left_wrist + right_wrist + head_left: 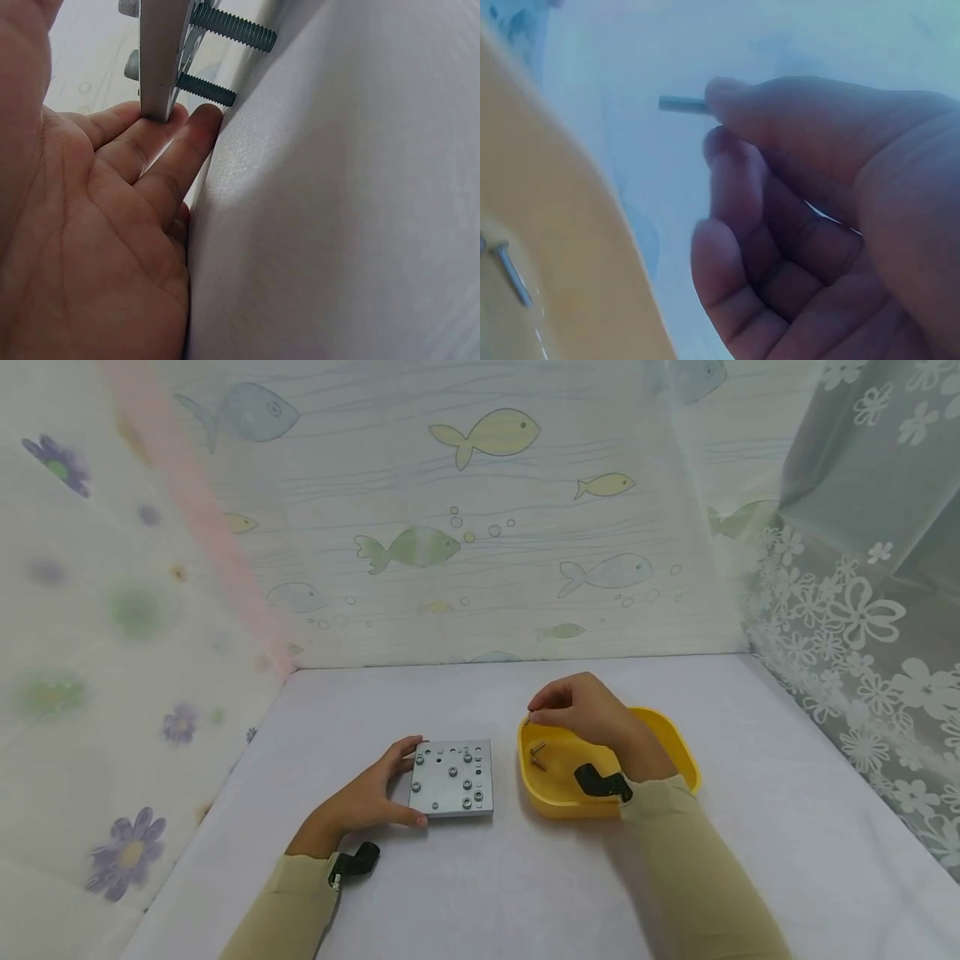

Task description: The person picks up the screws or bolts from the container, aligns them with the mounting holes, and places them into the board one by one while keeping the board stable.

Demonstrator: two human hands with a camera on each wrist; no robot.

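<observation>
My left hand (369,797) holds a square metal plate (437,787) by its left side, thumb at the near corner and fingers at the far one. Several socket-head bolts (453,772) sit in holes across the plate. In the left wrist view, threaded bolt shanks (236,28) stick out of the underside, and the plate is raised off the cloth on them. Over the far-left rim of a yellow tray (573,811), my right hand (588,710) pinches a thin bolt (682,104) between thumb and index finger. Its head is hidden by the fingertips.
Inside the tray lie a few loose bolts (537,763), one of them a bolt (512,274) seen in the right wrist view. A white cloth (480,893) covers the table. Patterned curtains (480,543) stand behind and at both sides.
</observation>
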